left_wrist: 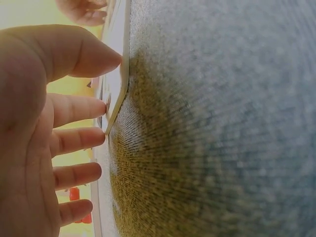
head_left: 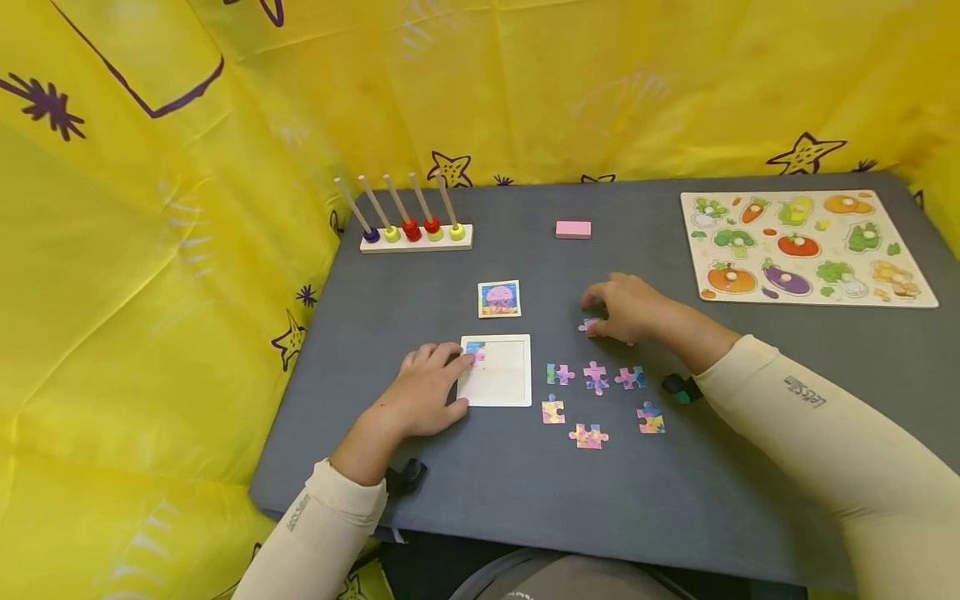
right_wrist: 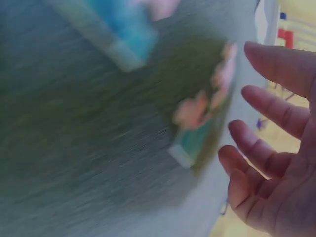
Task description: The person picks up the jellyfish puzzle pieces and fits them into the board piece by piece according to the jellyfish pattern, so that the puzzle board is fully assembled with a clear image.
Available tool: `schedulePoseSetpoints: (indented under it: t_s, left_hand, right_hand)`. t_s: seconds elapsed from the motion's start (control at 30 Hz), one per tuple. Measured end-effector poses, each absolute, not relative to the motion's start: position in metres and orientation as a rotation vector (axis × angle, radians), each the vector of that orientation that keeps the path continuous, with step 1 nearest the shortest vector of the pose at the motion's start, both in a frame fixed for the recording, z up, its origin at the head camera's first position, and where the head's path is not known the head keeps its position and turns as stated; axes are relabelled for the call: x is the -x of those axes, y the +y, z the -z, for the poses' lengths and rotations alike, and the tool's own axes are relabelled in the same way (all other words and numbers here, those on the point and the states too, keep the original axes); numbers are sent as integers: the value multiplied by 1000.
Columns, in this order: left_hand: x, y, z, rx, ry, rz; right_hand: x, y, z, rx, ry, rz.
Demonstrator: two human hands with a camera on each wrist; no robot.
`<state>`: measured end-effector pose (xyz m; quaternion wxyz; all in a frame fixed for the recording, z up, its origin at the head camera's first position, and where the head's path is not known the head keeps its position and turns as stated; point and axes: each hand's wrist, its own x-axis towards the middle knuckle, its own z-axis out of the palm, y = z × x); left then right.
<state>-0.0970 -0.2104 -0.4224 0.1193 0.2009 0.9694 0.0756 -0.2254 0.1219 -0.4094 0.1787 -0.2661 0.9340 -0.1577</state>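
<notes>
My left hand (head_left: 423, 392) lies at the left side of a white square puzzle tray (head_left: 504, 387); in the left wrist view its thumb and index finger touch the tray rim (left_wrist: 123, 74). One puzzle piece (head_left: 476, 348) sits in the tray's upper left corner, beside my fingertips. To the right, my right hand (head_left: 628, 307) hovers low over a pink puzzle piece (head_left: 588, 325), partly hidden by it. The right wrist view shows its fingers loosely bent and apart from a blurred pink-and-blue piece (right_wrist: 197, 131). Several loose pieces (head_left: 595, 377) lie between the hands.
Behind the tray lies a small picture card (head_left: 499, 299) with a pink creature. A peg stand with coloured rings (head_left: 416, 240) and a pink block (head_left: 573, 230) are farther back. A vegetable knob-puzzle board (head_left: 810, 246) covers the back right. Yellow cloth (head_left: 540, 92) borders the grey table (head_left: 330, 375).
</notes>
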Motion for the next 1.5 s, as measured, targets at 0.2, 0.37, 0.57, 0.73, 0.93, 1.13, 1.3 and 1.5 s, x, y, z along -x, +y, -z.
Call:
schedulePoseSetpoints:
  t_s: [0.2,0.37,0.57,0.73,0.93,1.13,1.3,1.5]
  left_hand:
    - [96,-212,421,-588,2836,-221]
    - [99,-207,422,-575,2828,-163]
    - [100,-205,423,-593,2827,-137]
    - [100,-205,423,-601,2804,-137]
    - [101,-205,422,-605,2803,-149]
    - [102,-204,422,-610,2797,-148]
    - [103,-204,422,-608,2798,-145]
    - [105,-201,423,-590,2805,-102]
  right_hand:
    - [217,134,421,771,2687,516]
    - [215,134,423,785,2731,612]
    - [214,114,413,810,2712,720]
    - [211,79,405,865,2611,833]
    - [209,37,406,879,2460,868]
    - [210,12,415,846,2422,781]
    - [209,2,418,856,2448,706]
    - [208,-4,418,853,2515,649]
